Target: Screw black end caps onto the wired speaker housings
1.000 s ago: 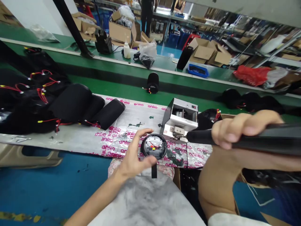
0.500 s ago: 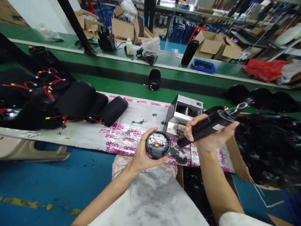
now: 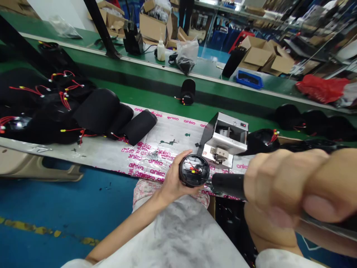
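Note:
My left hand (image 3: 175,178) is wrapped round a black cylindrical housing (image 3: 194,182) from its left side, its open round end facing up at me. Inside it, red wires with a yellow connector show against a shiny dark interior. Close to the camera and large, my right hand (image 3: 290,186) grips a black tubular tool (image 3: 228,185). The tool's blunt front end points left, near the housing's right side; whether they touch I cannot tell. Its rear is mostly hidden by my fingers. Behind the housing stands a silver metal machine (image 3: 224,139) with an open front.
Black cylinders with red wires (image 3: 96,111) are heaped on the left of the wrapped bench (image 3: 111,152). A single black cylinder (image 3: 187,92) stands on the green surface beyond. Black rounded pieces (image 3: 288,116) sit at right. A shelf holds a blue tray (image 3: 249,79) and bottle (image 3: 161,50).
My right hand has come up much nearer the camera with the tool, its fingers now covering the tool's rear. The housing shifts slightly right in view and stays in my left hand.

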`<state>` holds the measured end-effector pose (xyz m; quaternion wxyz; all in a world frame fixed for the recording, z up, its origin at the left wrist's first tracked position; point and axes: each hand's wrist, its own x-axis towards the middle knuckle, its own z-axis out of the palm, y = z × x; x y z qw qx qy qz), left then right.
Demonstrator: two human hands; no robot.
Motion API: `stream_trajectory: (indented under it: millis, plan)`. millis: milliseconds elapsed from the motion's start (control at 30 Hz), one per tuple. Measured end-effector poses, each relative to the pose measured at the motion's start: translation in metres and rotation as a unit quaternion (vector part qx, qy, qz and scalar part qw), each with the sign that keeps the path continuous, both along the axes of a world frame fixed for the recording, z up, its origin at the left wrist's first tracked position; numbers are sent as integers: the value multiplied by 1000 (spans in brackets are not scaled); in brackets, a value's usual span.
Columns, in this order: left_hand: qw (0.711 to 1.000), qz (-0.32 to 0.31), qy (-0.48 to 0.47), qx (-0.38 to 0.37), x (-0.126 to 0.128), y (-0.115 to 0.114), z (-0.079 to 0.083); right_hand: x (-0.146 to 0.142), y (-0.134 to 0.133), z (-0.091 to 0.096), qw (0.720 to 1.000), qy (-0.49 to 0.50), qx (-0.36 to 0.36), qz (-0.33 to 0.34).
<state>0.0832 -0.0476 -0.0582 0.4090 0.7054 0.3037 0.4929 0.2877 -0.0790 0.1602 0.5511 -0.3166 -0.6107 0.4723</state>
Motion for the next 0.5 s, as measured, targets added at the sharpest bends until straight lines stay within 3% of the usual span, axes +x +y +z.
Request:
stream_trajectory:
  millis: [100, 267, 500]
  plan:
    - [1000, -2, 1, -10, 0, 0, 0, -15, 11, 1, 998, -1, 44, 44]
    - [1000, 2, -3, -5, 1, 0, -4, -10, 16, -17, 996, 3, 42, 77]
    - [1000, 3, -5, -12, 2, -1, -10, -33, 7, -25, 999, 27, 32, 30]
